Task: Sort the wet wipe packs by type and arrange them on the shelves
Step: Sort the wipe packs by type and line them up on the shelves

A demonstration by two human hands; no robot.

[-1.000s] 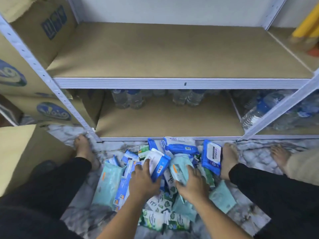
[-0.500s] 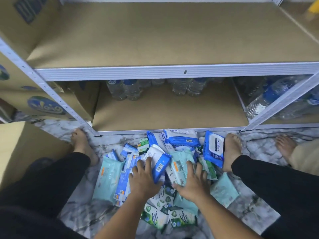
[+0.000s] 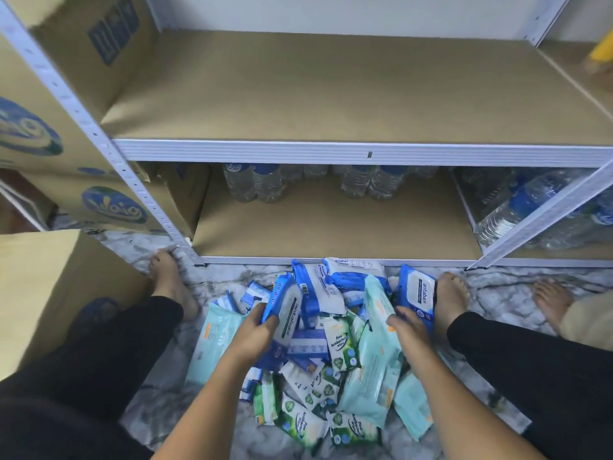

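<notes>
A pile of wet wipe packs [image 3: 331, 340] lies on the marble floor between my feet: blue-and-white, pale teal and green-and-white ones. My left hand [image 3: 257, 330] grips a blue-and-white pack [image 3: 287, 310] and holds it tilted up off the pile. My right hand [image 3: 408, 330] grips a long pale teal pack [image 3: 378, 313], also raised on edge. Right in front stands a white metal rack with a bare brown upper shelf [image 3: 331, 91] and a lower shelf [image 3: 331, 227].
Water bottles [image 3: 252, 182] stand at the back of the lower shelf, more bottles [image 3: 517, 207] lie in the right bay. Cardboard boxes [image 3: 66, 134] fill the left bay, another box [image 3: 43, 287] sits on the floor at left. Another person's foot [image 3: 552, 300] is at right.
Both hands lay on the pile before; now each has closed round a pack and lifted it on edge. The camera has tilted up slightly.
</notes>
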